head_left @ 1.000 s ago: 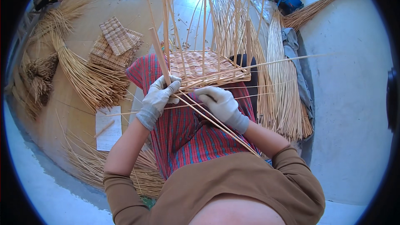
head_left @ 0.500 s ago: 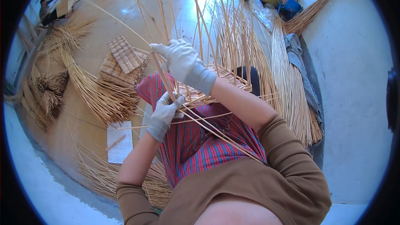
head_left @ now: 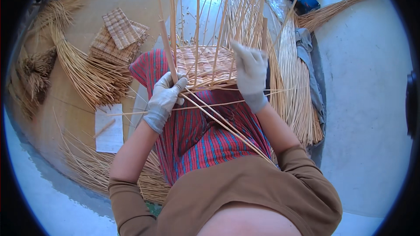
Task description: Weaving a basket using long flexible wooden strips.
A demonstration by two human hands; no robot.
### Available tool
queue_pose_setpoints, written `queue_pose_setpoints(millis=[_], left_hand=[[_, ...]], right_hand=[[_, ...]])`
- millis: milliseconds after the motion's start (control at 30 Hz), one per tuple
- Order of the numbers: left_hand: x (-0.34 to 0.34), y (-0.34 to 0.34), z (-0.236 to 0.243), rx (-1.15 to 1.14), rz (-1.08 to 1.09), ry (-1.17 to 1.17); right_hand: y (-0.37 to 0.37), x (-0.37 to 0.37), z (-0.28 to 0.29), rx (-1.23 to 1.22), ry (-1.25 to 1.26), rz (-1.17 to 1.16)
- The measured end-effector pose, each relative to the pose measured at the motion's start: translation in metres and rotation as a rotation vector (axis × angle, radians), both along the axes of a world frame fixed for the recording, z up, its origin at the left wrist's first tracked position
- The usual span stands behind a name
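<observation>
On my lap sits a woven basket (head_left: 205, 61) of pale rods, its far wall showing, with several tall stakes rising from it. My left hand (head_left: 162, 98), in a pale grey glove, is closed round the near left corner, at the foot of a thick stake (head_left: 167, 50) and beside the crossing rods (head_left: 214, 118) that run down toward my waist. My right hand (head_left: 251, 70), also gloved, is raised at the basket's right side, index finger stretched up and left. A thin rod (head_left: 288, 13) slants up to the right from it; the other fingers look curled, partly blurred.
Bundles of rods lie on the floor to the left (head_left: 87, 70) and right (head_left: 291, 96). Woven mats (head_left: 118, 32) are stacked at the left, near a paper sheet (head_left: 114, 133) with a short stick on it. Behind the right bundle are a blue container (head_left: 308, 2) and a brown bundle (head_left: 337, 11).
My right hand has swung from the thick left stake across to the basket's right side, and the thin rod now slants right instead of left. My left hand keeps its hold on the corner.
</observation>
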State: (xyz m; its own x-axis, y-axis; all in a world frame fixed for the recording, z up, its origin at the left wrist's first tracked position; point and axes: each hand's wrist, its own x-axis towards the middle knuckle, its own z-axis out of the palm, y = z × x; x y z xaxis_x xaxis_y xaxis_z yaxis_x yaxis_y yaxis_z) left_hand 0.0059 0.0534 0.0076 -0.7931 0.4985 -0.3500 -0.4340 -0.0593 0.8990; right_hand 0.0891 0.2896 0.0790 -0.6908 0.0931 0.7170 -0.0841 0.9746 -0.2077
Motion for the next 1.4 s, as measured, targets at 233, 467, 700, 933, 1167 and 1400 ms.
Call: queue_pose_setpoints(millis=[233,467,700,933,1167,1400], left_hand=[[-0.002,-0.006,-0.008,0.048,-0.062,-0.028],[-0.003,0.005,-0.016,0.020,-0.084,-0.004],[0.001,-0.005,-0.011,-0.020,-0.022,-0.013],[0.001,0.001,-0.017,0.019,0.011,-0.024],[-0.003,-0.002,-0.018,0.035,0.006,-0.076],[-0.007,-0.007,-0.015,0.039,-0.072,-0.061]], right_hand=[[-0.024,0.053,-0.018,-0.449,-0.306,-0.126],[-0.063,-0.060,-0.006,0.150,-0.376,0.358],[-0.055,-0.068,-0.001,0.206,-0.889,0.454],[-0.060,-0.071,0.008,0.635,-1.015,0.354],[-0.055,-0.011,-0.019,0.597,-0.660,0.311],[-0.058,-0.008,-0.024,0.598,-0.570,0.327]])
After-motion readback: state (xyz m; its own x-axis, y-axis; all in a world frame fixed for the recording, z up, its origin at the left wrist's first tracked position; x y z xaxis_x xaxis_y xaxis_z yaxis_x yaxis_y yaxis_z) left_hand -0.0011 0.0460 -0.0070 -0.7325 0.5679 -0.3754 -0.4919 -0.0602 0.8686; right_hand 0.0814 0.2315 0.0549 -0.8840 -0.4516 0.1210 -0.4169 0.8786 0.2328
